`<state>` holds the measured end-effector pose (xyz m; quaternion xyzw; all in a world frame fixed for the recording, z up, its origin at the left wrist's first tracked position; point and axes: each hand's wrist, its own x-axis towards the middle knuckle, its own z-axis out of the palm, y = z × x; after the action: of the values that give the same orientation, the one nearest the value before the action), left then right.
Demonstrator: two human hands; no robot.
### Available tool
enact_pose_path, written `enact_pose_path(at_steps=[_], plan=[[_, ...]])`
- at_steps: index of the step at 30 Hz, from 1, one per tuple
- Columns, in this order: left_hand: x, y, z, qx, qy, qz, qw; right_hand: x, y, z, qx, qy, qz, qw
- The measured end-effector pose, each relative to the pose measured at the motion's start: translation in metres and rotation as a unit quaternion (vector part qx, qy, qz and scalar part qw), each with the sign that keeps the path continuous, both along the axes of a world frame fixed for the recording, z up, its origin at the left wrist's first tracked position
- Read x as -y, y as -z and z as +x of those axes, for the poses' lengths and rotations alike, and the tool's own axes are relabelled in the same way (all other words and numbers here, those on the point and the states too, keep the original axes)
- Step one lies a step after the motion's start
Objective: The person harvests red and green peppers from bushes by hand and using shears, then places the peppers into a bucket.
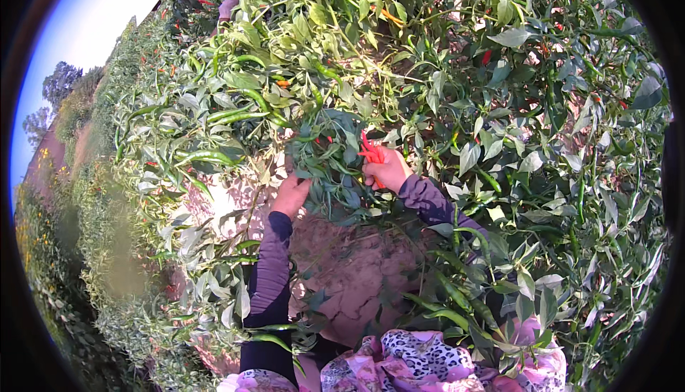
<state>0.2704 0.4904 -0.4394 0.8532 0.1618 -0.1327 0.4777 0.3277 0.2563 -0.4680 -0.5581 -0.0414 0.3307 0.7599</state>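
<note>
My right hand point(392, 170) is closed around several red chili peppers point(371, 152), their tips poking up past the thumb and fingers. A leafy chili plant point(332, 161) in shade stands between my two hands. At its left side my left hand point(290, 195) touches the foliage, its fingertips partly hidden by leaves, so whether it grips a stem does not show. A small bit of red shows among the leaves just above, between the hands. Long green chilies point(235, 116) hang on the branches up and left of my left hand.
Dense chili plants surround me, bearing green peppers point(455, 290) and some red ones point(486, 57). Cracked bare soil point(353, 274) lies below my hands. Another person's sleeve point(229, 4) appears at the upper left. My patterned pink clothing point(423, 357) fills the bottom edge.
</note>
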Motion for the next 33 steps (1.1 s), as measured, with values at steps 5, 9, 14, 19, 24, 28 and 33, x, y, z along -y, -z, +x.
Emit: enact_pose_path(at_steps=[5, 9, 14, 19, 24, 28, 33], plan=[[0.01, 0.019, -0.05, 0.068, 0.122, 0.028, 0.99, -0.053, -0.057, -0.044, 0.265, -0.135, 0.116, 0.948], [0.048, 0.015, -0.031, 0.031, -0.108, -0.302, 0.947, -0.051, -0.022, -0.01, 0.355, -0.107, -0.172, 0.912], [-0.005, 0.031, -0.049, 0.012, -0.235, -0.465, 0.854, -0.029, -0.027, 0.008, 0.145, -0.014, -0.122, 0.982], [-0.001, 0.02, -0.035, 0.016, -0.259, -0.581, 0.772, -0.032, -0.027, -0.002, 0.099, -0.007, -0.018, 0.995], [-0.016, 0.0, -0.024, 0.025, -0.259, -0.467, 0.845, -0.039, -0.014, -0.019, 0.135, -0.111, -0.052, 0.983], [-0.041, -0.007, -0.02, 0.015, -0.188, -0.359, 0.914, -0.05, -0.003, -0.05, 0.345, -0.18, -0.114, 0.914], [-0.04, -0.055, -0.006, 0.168, -0.259, -0.217, 0.926, -0.061, -0.006, -0.057, 0.403, -0.181, -0.12, 0.889]])
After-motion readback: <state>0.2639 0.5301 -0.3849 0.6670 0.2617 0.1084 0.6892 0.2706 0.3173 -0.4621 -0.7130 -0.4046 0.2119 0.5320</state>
